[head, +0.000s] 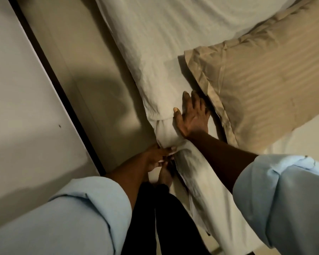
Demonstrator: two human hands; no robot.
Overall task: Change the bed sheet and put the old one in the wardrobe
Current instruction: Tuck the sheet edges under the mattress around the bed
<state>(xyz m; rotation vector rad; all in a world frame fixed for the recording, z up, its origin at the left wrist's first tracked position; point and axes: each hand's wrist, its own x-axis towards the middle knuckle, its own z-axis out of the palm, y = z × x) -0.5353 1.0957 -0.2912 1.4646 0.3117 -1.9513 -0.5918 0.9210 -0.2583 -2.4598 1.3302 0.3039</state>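
Fabric first: the pale cream cotton bed sheet (155,43) lies over the mattress and gathers into folds at its near corner. It looks light, soft and limp, likely to slip and bunch, so the corner fold seems the best hold. The left hand (157,158) pinches that bunched corner low at the bed's edge. The right hand (191,115) lies flat with fingers spread, pressing the sheet, just beside a tan striped pillow (261,85). No container shows.
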